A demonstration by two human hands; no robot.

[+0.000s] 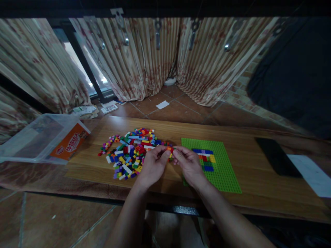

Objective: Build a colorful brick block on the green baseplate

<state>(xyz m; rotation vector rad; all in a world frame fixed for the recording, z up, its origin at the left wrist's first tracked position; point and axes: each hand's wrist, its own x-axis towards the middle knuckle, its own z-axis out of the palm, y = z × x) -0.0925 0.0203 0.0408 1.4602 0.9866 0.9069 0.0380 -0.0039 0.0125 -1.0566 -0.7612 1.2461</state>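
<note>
My left hand (155,163) and my right hand (188,163) meet over the table, fingertips pinched together around small toy bricks (169,149). These show red and orange, with a bit of yellow just below; how many there are I cannot tell. To the left of my left hand spreads a loose pile of mixed toy bricks (126,155). Behind and right of my right hand lies a green baseplate (224,172). On it stand attached bricks in blue, purple, white, red, yellow and green, partly hidden by that hand.
A clear plastic bin (33,137) with an orange label sits at the left end of the wooden table (98,175). At the right lie a dark flat object (278,156) and a white sheet (310,172). Curtains (144,62) hang beyond the table.
</note>
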